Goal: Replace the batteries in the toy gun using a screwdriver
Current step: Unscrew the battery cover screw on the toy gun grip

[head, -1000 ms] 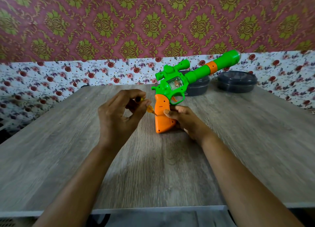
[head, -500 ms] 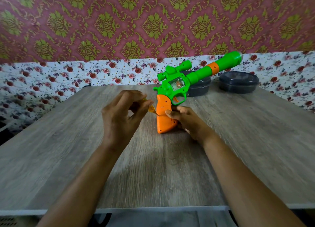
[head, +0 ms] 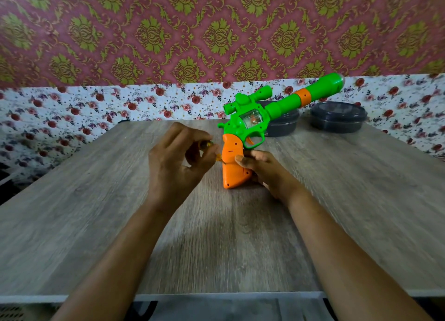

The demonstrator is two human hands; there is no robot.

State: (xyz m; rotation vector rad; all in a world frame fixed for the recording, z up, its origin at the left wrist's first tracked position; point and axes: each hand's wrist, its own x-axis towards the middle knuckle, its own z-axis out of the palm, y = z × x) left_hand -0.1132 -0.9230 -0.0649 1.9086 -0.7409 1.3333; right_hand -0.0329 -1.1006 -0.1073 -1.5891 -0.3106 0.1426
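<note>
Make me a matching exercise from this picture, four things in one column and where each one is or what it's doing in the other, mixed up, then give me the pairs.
Things:
1. left hand
2. right hand
3. toy gun
4. two dark round containers

Places or states:
A. standing on its orange grip, barrel pointing up and to the right
B. at the far edge of the table, by the wall
C. pinching a small screwdriver against the side of the grip
D. wrapped around the back of the grip, steadying it

Pairs: 1-C, 2-D, 3-A, 4-B
</note>
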